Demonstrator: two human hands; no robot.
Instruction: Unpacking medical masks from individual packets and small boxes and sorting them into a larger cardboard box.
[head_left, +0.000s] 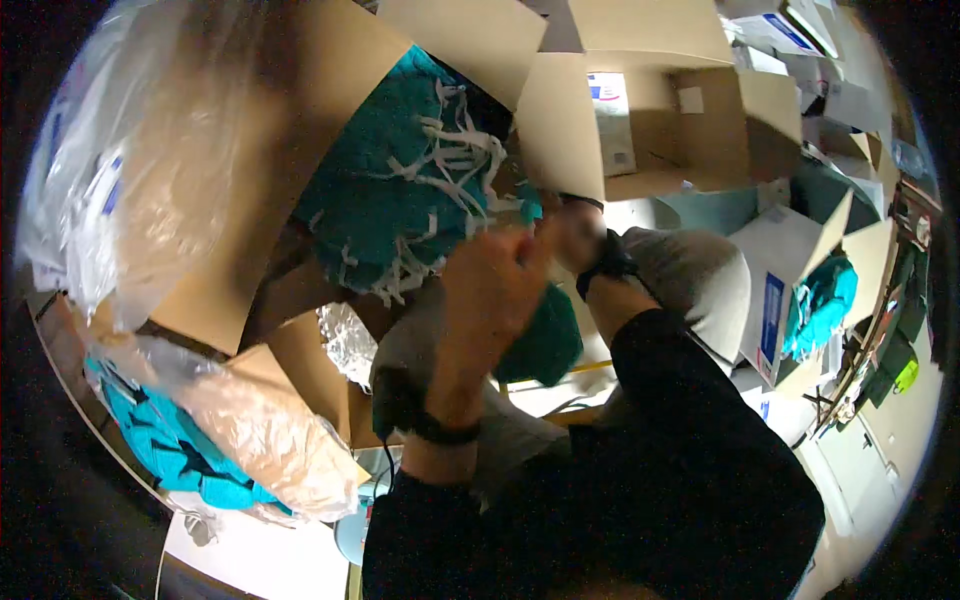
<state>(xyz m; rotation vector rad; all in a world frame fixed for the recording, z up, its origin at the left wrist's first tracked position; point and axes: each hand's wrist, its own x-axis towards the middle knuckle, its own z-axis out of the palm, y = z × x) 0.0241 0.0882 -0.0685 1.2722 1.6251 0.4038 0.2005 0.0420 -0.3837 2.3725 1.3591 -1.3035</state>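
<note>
My left hand is closed in front of me, with a dark band on its wrist. A dark green cloth hangs just below it and seems gripped in its fingers. Close beside it on the right is my right hand, smeared by motion, so its fingers cannot be read. Beyond both hands, a pile of green cloth pieces with white ties fills an open cardboard box.
An open cardboard box stands at the far right, holding a white packet. At the left, a plastic-lined box holds teal cloth. More teal cloth spills from a white box at the right. Clear plastic drapes the upper left.
</note>
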